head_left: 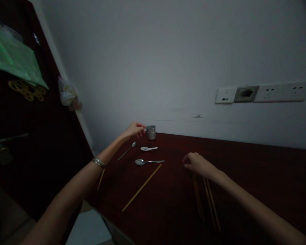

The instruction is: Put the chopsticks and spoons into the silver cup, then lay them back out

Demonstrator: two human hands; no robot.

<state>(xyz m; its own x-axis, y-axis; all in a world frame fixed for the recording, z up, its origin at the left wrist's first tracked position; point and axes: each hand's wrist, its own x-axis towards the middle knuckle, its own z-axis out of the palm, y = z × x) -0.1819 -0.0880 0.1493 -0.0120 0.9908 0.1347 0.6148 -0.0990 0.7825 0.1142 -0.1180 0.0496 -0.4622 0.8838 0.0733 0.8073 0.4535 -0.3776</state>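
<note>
My left hand (136, 129) reaches to the far side of the dark red table, with its fingers apart. Its fingertips are at the left side of a grey metal cup (151, 133); whether they touch it I cannot tell. Nearby lie a long-handled metal spoon (130, 149), a white soup spoon (148, 148) and a larger metal spoon (148, 162). My right hand (197, 164) is low over the table, fingers curled together; what they hold, if anything, is hidden. Several wooden chopsticks (210, 202) lie beneath its wrist. A single chopstick (142, 188) lies slantwise between my hands.
Another chopstick (101, 179) shows partly behind my left forearm. A pale wall (168, 68) with sockets (268, 92) borders the table (245, 160). At left stand a dark door (48, 143) with a hanging green bag (15, 56), and a white seat (90, 228) below the table edge.
</note>
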